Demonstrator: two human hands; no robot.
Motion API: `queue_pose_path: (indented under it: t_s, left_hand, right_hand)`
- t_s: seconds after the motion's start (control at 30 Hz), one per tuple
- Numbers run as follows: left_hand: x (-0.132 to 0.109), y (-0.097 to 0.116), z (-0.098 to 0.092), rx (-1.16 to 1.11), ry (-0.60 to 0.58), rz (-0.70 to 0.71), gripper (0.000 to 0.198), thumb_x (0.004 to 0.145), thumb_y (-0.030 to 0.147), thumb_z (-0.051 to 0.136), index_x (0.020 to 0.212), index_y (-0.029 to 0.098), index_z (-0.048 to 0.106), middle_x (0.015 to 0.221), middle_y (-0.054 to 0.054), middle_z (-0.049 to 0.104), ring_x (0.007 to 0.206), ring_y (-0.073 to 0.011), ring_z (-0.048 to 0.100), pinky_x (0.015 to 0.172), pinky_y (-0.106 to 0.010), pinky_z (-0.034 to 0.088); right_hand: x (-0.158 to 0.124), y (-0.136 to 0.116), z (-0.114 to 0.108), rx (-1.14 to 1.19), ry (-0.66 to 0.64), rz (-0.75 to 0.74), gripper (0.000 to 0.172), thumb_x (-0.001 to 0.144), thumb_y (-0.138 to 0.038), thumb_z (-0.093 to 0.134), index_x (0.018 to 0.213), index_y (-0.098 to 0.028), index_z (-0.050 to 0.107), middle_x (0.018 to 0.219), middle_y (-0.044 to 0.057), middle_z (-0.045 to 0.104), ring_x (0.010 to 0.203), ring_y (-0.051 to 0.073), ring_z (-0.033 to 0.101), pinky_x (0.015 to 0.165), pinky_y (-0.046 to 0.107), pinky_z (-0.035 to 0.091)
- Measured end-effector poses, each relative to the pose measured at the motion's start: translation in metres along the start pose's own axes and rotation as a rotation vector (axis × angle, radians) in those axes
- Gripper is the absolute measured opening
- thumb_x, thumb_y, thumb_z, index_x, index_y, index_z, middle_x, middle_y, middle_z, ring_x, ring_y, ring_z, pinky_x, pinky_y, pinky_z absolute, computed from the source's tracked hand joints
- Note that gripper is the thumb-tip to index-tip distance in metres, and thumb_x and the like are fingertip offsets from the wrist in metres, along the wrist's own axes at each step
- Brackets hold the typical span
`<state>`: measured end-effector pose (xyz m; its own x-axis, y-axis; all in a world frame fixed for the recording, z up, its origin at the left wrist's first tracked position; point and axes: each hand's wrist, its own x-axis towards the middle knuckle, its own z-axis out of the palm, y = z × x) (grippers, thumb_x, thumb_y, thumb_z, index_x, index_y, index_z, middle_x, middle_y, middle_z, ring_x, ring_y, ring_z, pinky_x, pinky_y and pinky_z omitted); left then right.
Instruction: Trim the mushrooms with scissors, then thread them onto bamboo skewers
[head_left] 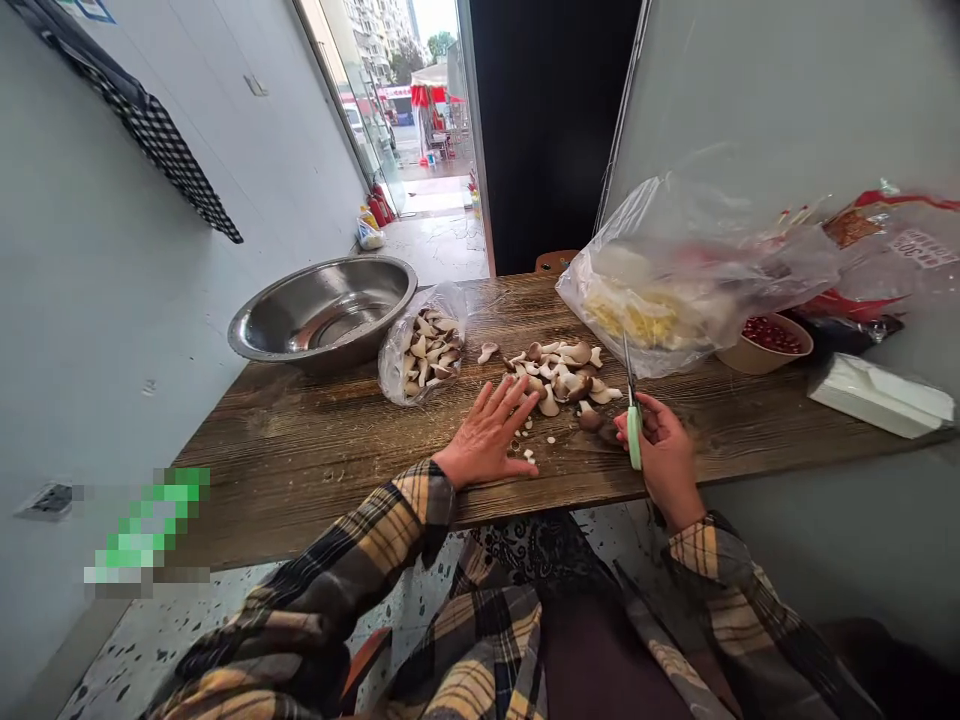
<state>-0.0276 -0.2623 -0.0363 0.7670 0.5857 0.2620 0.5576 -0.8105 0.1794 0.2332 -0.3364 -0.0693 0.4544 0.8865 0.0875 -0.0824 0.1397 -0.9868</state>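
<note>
My left hand [487,437] lies with its fingers spread at the near left side of a pile of mushrooms [553,380], fingertips at the pile's edge. Small white trimmings [529,455] are scattered by its thumb and fingers. In my right hand [664,455] is a pair of scissors [634,435] with light green handles, its blades pointing away from me. One brown-capped mushroom [589,416] rests between the two hands, nearer the scissors. Left of the pile, a clear plastic bag [391,368] lies on its side with more mushrooms in it.
A large steel basin [322,310] stands at the table's left end. On the right are a plastic bag with yellow contents [645,318], a paper bowl of red beads or berries [765,345] and a pack of tissues [881,395]. The wooden table [300,480] ends close before me.
</note>
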Motion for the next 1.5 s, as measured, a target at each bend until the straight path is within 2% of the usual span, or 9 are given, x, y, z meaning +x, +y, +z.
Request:
queue_pose_path:
  t_s: [0.17, 0.37, 0.57, 0.8, 0.97, 1.07, 1.2, 1.3, 1.5]
  left_hand:
    - [0.036, -0.015, -0.009, 0.029, 0.272, -0.217, 0.090, 0.072, 0.055, 0.068, 0.145, 0.016, 0.033, 0.154, -0.020, 0.026, 0.144, -0.0347, 0.019, 0.116, -0.050, 0.011]
    - [0.040, -0.023, -0.013, -0.102, 0.513, -0.423, 0.025, 0.087, 0.030, 0.053, 0.106, 0.019, 0.064, 0.112, -0.010, 0.062, 0.110, -0.0241, 0.054, 0.098, -0.040, 0.039]
    - [0.028, -0.029, -0.007, -0.072, 0.434, -0.550, 0.018, 0.086, 0.030, 0.053, 0.080, 0.018, 0.064, 0.084, -0.007, 0.060, 0.089, -0.0230, 0.054, 0.084, -0.038, 0.041]
    - [0.025, -0.009, -0.004, 0.063, 0.235, -0.368, 0.034, 0.071, 0.047, 0.072, 0.092, 0.021, 0.063, 0.096, -0.008, 0.059, 0.096, -0.0266, 0.052, 0.082, -0.039, 0.041]
    - [0.025, -0.013, -0.003, 0.077, 0.204, -0.387, 0.013, 0.081, 0.025, 0.059, 0.092, 0.022, 0.064, 0.095, -0.009, 0.061, 0.097, -0.0269, 0.053, 0.083, -0.040, 0.040]
    - [0.022, -0.022, -0.007, -0.175, 0.359, -0.523, 0.012, 0.082, 0.022, 0.053, 0.085, 0.020, 0.064, 0.087, -0.006, 0.062, 0.087, -0.0221, 0.055, 0.080, -0.037, 0.041]
    - [0.018, -0.028, -0.016, -0.939, 0.556, -0.709, 0.015, 0.076, 0.032, 0.059, 0.080, 0.017, 0.060, 0.071, 0.000, 0.057, 0.064, -0.0129, 0.051, 0.060, -0.026, 0.040]
    - [0.017, -0.026, -0.020, -1.409, 0.639, -0.727, 0.022, 0.067, 0.033, 0.068, 0.079, 0.018, 0.057, 0.070, 0.003, 0.056, 0.059, -0.0095, 0.050, 0.056, -0.023, 0.039]
    - [0.016, -0.025, -0.023, -1.797, 0.666, -0.664, 0.029, 0.060, 0.019, 0.077, 0.083, 0.018, 0.058, 0.072, 0.002, 0.062, 0.063, -0.0094, 0.056, 0.062, -0.024, 0.047]
  right_hand:
    - [0.000, -0.002, 0.001, 0.009, 0.001, 0.005, 0.056, 0.066, -0.041, 0.079, 0.114, -0.022, 0.058, 0.085, 0.001, 0.069, 0.074, 0.017, 0.066, 0.070, 0.034, 0.055]
    - [0.002, -0.004, 0.005, 0.003, -0.002, -0.017, 0.058, 0.062, -0.043, 0.080, 0.111, -0.022, 0.058, 0.085, 0.002, 0.070, 0.074, 0.018, 0.065, 0.068, 0.034, 0.056]
    - [0.002, -0.003, 0.003, 0.019, 0.004, 0.013, 0.057, 0.066, -0.043, 0.079, 0.113, -0.022, 0.058, 0.085, 0.003, 0.071, 0.071, 0.017, 0.064, 0.066, 0.033, 0.055]
    - [0.001, -0.002, 0.002, 0.006, 0.009, 0.015, 0.056, 0.065, -0.044, 0.080, 0.113, -0.022, 0.059, 0.087, 0.004, 0.071, 0.072, 0.018, 0.065, 0.067, 0.034, 0.055]
    - [0.002, 0.002, 0.001, 0.006, 0.006, 0.007, 0.056, 0.065, -0.040, 0.081, 0.114, -0.023, 0.059, 0.088, 0.005, 0.072, 0.075, 0.019, 0.067, 0.067, 0.035, 0.057]
    - [0.002, 0.006, -0.001, 0.018, 0.013, 0.006, 0.056, 0.065, -0.039, 0.081, 0.113, -0.023, 0.059, 0.089, 0.005, 0.072, 0.078, 0.020, 0.068, 0.066, 0.034, 0.057]
    - [0.000, 0.009, -0.002, 0.004, 0.033, 0.013, 0.056, 0.064, -0.037, 0.082, 0.113, -0.024, 0.060, 0.086, 0.003, 0.072, 0.079, 0.020, 0.068, 0.067, 0.032, 0.057]
    - [-0.001, 0.003, 0.004, -0.006, 0.024, 0.022, 0.058, 0.061, -0.036, 0.084, 0.112, -0.024, 0.060, 0.086, 0.003, 0.071, 0.079, 0.019, 0.068, 0.065, 0.030, 0.057]
    - [0.005, -0.037, 0.063, 0.040, -0.139, -0.025, 0.065, 0.059, -0.034, 0.084, 0.119, -0.023, 0.059, 0.083, 0.000, 0.068, 0.070, 0.015, 0.064, 0.060, 0.026, 0.054]
